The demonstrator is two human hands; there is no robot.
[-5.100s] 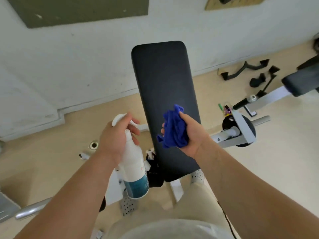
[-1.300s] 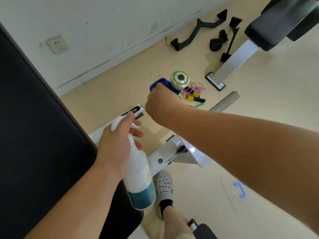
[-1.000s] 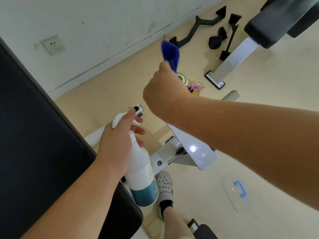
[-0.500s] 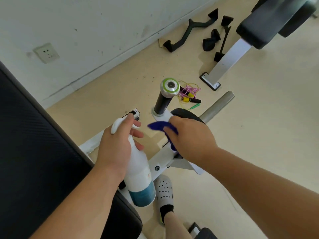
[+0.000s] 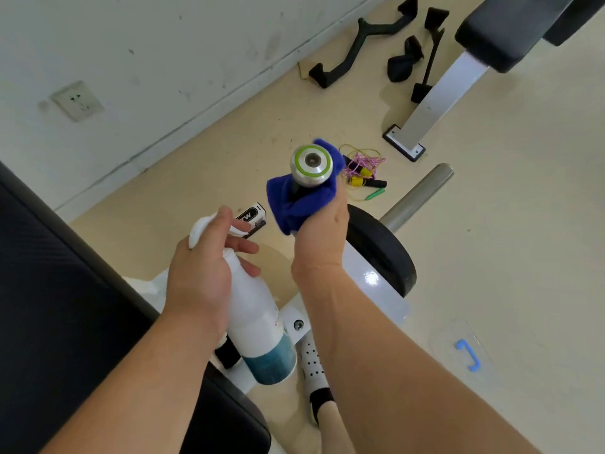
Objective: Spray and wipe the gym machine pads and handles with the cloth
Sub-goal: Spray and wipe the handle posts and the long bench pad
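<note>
the right hand [image 5: 322, 239] clamps a crumpled blue cloth [image 5: 296, 199] around the black machine handle with a silver, green-ringed cap [image 5: 311, 165]. at its nine o'clock, the left hand [image 5: 204, 273] grips a white plastic spray bottle with teal liquid [image 5: 258, 326].

1. You have one view only, from the camera on your head, so no second view shares any of the scene.
2. It looks forward and steeply down, past both forearms to the floor [image 5: 491, 240].
3. It sits close: your left hand [image 5: 203, 273] and right hand [image 5: 322, 237] fill the middle of the frame.
4. The wide angle bends the wall [image 5: 147, 60] at the top edge and takes in the black pad [image 5: 65, 322] at lower left.
</note>
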